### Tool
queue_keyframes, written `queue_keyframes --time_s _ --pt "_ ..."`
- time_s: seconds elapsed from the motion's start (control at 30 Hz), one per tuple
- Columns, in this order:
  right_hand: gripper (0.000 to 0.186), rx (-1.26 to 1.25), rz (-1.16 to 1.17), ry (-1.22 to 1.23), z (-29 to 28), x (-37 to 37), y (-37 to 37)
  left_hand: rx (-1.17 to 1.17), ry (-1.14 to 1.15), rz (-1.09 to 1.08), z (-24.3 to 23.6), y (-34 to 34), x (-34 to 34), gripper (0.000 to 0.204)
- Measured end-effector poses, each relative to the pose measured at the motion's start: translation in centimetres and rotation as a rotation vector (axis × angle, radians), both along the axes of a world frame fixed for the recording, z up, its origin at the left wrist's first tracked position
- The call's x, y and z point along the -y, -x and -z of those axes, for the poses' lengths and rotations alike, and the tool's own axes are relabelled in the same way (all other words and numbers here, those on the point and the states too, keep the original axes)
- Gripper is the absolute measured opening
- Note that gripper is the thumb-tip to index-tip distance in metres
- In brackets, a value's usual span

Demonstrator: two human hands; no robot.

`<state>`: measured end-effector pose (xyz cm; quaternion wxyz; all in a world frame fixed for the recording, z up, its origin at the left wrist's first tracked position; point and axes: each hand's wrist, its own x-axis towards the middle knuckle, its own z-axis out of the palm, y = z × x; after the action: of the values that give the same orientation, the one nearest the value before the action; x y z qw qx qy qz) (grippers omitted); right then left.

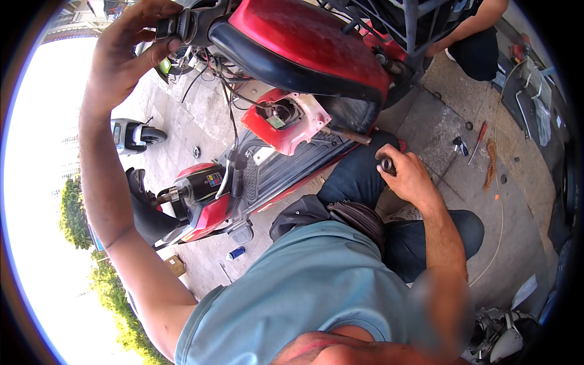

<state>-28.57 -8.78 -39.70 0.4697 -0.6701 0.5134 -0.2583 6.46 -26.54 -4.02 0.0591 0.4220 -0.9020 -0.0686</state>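
At the upper left my left hand (125, 58) reaches up, its thumb and fingers closed round a dark ribbed cylindrical part (180, 25) at the end of the red-and-black scooter body (298, 42). My right hand (406, 173) is held over my bent knee, fingers wrapped round a short dark cylinder (387, 164) whose round end faces up; its exact kind is hard to make out. Between my hands a red plastic cover (286, 125) hangs loose, with wires (228, 88) running near it. A brownish rod (348, 134) sticks out beside the cover, above the ribbed footboard (292, 167).
To the right on the ground lie a red-handled screwdriver (479, 140), a brown strip (490, 164) and small dark parts (460, 146). A blue spray can (235, 253) lies lower left. Another person's arm (474, 27) is at the upper right. A parked scooter (131, 136) stands left.
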Motion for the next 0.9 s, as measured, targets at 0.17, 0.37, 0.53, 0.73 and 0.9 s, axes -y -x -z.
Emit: queue_keyframes --time_s 0.17,0.37,0.53,0.73,0.9 --pt "0.023 0.004 0.005 0.018 0.4 0.0 0.0 -0.023 -0.037 0.008 0.1 -0.6 0.9 0.040" --pt "0.023 -0.010 0.010 0.009 0.4 -0.2 0.4 0.010 -0.052 -0.094 0.1 0.1 0.5 0.043" --pt "0.025 0.003 0.011 0.005 0.2 -0.1 0.4 0.015 -0.129 -0.164 -0.4 0.8 -0.7 0.048" --pt "0.026 -0.011 0.000 0.022 0.2 0.0 0.2 0.015 -0.033 -0.004 0.2 1.7 -0.9 0.049" --pt "0.026 -0.012 -0.012 0.018 0.2 -0.1 0.4 0.136 0.016 -0.207 -0.2 2.0 -1.6 0.046"
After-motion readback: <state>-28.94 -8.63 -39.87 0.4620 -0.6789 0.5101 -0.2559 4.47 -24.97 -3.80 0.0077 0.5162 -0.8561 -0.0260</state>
